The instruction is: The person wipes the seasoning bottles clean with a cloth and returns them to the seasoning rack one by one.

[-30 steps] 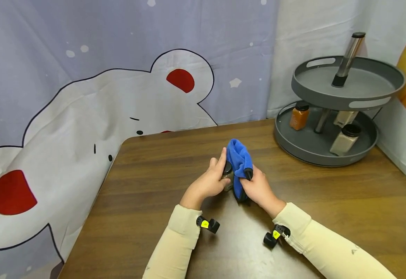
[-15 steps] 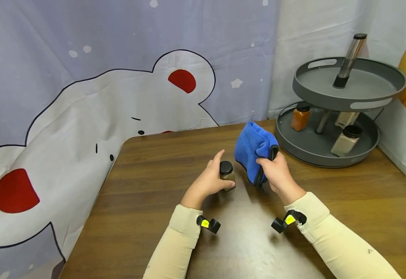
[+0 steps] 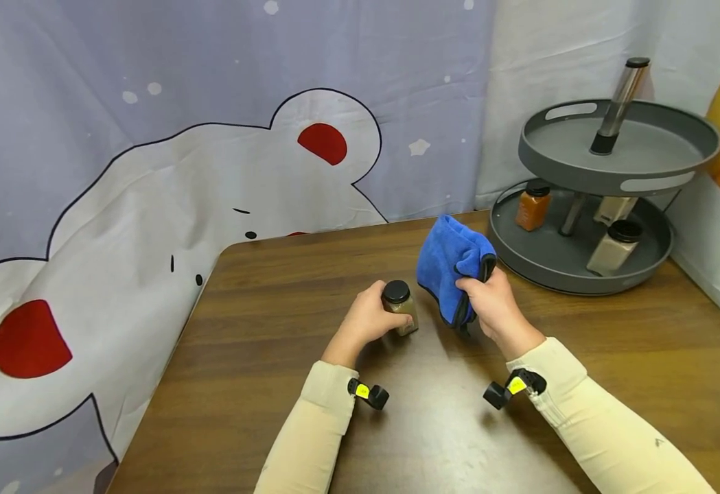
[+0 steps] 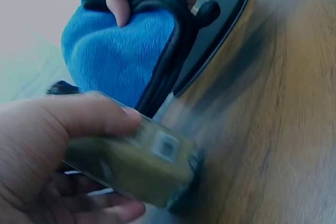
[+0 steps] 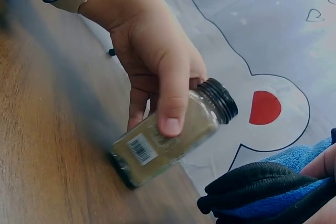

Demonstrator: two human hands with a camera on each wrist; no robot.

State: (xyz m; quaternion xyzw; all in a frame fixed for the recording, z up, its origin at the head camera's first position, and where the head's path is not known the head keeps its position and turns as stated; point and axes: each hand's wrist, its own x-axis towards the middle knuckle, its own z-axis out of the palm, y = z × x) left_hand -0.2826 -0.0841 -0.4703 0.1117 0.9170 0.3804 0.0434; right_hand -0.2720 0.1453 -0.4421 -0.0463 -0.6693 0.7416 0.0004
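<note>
My left hand [image 3: 368,319] grips a square glass spice jar [image 5: 168,140] with a black screw lid, its thumb across one face. Brownish powder fills the jar, and a small barcode label shows on its side in both wrist views. To the right, my right hand [image 3: 495,309] pinches a folded blue cloth [image 3: 449,264] with black edging. Cloth and jar are apart, the cloth hanging a little beyond the jar in the head view. The left fingers behind the jar are mostly hidden in the head view.
A grey two-tier round rack [image 3: 619,180] stands at the table's back right. Its lower tier holds an orange jar [image 3: 532,208], a pale jar [image 3: 615,250] and another partly hidden pale jar [image 3: 613,209]. A printed curtain [image 3: 211,171] hangs behind the wooden table [image 3: 261,412].
The cloth has come away from the jar, moving right and up with my right hand. The jar now tilts slightly left at its lid, and my left fingers have closed around it.
</note>
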